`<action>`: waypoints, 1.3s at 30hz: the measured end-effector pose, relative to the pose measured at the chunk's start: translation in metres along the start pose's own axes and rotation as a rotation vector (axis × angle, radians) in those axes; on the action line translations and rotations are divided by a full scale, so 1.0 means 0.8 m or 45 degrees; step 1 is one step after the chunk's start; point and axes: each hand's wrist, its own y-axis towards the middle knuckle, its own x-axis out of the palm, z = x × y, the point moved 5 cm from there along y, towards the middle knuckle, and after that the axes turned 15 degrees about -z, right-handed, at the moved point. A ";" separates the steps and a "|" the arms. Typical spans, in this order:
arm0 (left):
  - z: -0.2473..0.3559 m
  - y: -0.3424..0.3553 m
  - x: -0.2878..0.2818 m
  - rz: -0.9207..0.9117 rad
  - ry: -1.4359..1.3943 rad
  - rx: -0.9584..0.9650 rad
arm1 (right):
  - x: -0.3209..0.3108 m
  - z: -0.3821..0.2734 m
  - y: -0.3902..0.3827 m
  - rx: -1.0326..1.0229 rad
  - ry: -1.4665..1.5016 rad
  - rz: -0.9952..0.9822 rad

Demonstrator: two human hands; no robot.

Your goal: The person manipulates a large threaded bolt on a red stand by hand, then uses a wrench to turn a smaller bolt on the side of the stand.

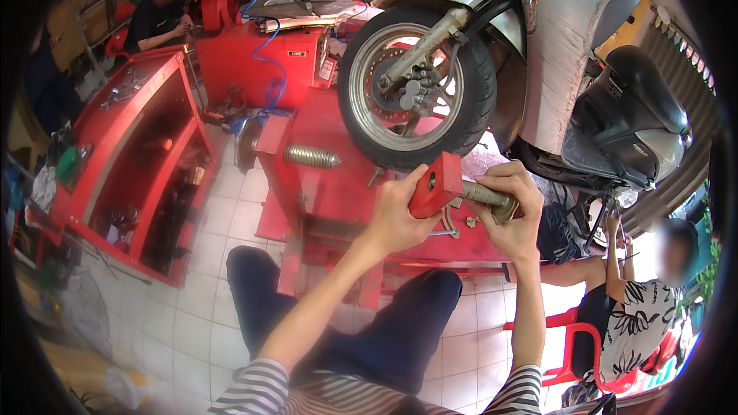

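Observation:
Both my hands are raised over a red metal lift platform [330,127], in front of a scooter's front wheel [419,84]. Wrapped round a red metal block [446,183] with a hole in its near face is my left hand [398,217]. My right hand [516,211] grips the end of a thick threaded screw [483,193] that meets the block's right side. Fingers hide part of the screw's end. On the platform's left, a second threaded screw [311,156] sticks out of a red upright [275,150].
A silver scooter [553,54] stands on the platform. At left is a red tool cabinet [123,169]; a blue hose [269,61] hangs behind. One person [646,315] sits at right by a red plastic chair [565,346]; another person [161,15] is at back left.

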 end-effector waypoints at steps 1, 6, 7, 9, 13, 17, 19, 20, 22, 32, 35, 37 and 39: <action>-0.002 0.000 0.001 0.006 0.002 -0.010 | 0.001 0.002 0.000 -0.023 0.024 0.010; -0.003 0.003 0.002 0.033 -0.027 -0.039 | 0.003 0.011 -0.003 0.437 1.095 -0.090; 0.001 0.004 0.001 0.026 -0.050 -0.033 | 0.001 0.020 0.002 0.520 1.189 -0.169; 0.002 0.002 0.002 -0.002 -0.071 -0.031 | 0.008 0.020 0.006 0.632 1.315 -0.257; 0.002 -0.001 0.001 -0.028 -0.027 -0.035 | 0.001 0.036 -0.001 0.699 1.597 -0.797; 0.000 -0.004 0.001 -0.005 -0.072 -0.046 | -0.016 0.002 0.017 0.465 0.847 -0.581; 0.001 -0.004 -0.001 -0.022 -0.050 -0.054 | -0.018 -0.009 0.021 0.301 0.426 -0.476; 0.002 -0.002 -0.001 -0.032 -0.046 -0.053 | -0.021 -0.017 0.021 0.223 0.210 -0.418; 0.005 0.001 -0.001 -0.042 -0.065 -0.059 | -0.018 -0.022 0.015 0.162 -0.088 -0.255; 0.003 -0.001 0.003 0.021 -0.012 0.000 | 0.000 0.004 -0.001 0.389 0.777 0.004; 0.004 -0.001 0.002 0.007 -0.069 -0.005 | 0.011 0.018 -0.010 0.617 1.578 -0.313; 0.001 -0.004 0.003 0.038 -0.016 0.031 | 0.004 0.026 -0.014 0.625 1.438 -0.448; 0.001 -0.004 0.003 0.021 -0.002 0.025 | -0.002 0.024 -0.010 0.568 1.161 -0.498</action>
